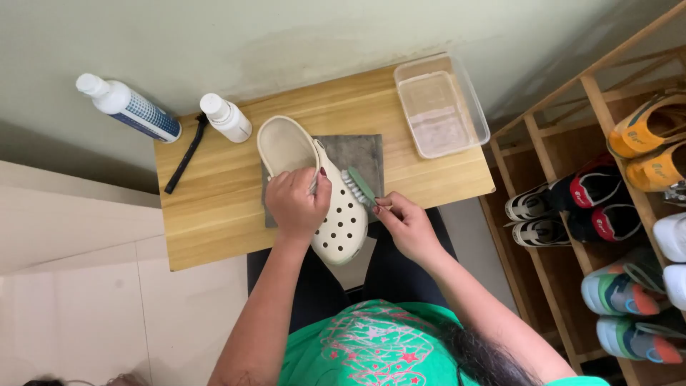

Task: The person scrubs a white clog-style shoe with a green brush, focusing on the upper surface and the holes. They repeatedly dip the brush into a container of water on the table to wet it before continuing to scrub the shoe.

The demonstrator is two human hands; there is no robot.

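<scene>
- Cream clog (336, 214) with round holes lies centre frame on a grey mat (361, 154), toe end hanging off the near edge of the wooden surface (214, 207).
- Left hand (296, 204) closed around the clog's side wall at mid-length, fingers curled over the rim, pinning it down.
- Right hand (407, 225) pinches the handle of a small green brush (361, 184); white bristles touch the clog's upper right edge.
- Step in hand, by my read: scrubbing the clog's outer side while the other hand steadies it.
- Next move likely calls for a firm grip so the overhanging toe doesn't tip, and short strokes along the rim and across the holes; the clog may need turning to reach the other side.
- Upper left of frame: two white bottles, a large one with a blue label (128, 107) off the surface edge, a smaller one (225, 118) on the surface, and a black strip-like tool (186, 154) between them.
- Upper right: clear plastic tub (441, 104), seems to hold some cloudy water.
- Right of frame: wooden shoe rack (593, 100) with sneakers.
</scene>
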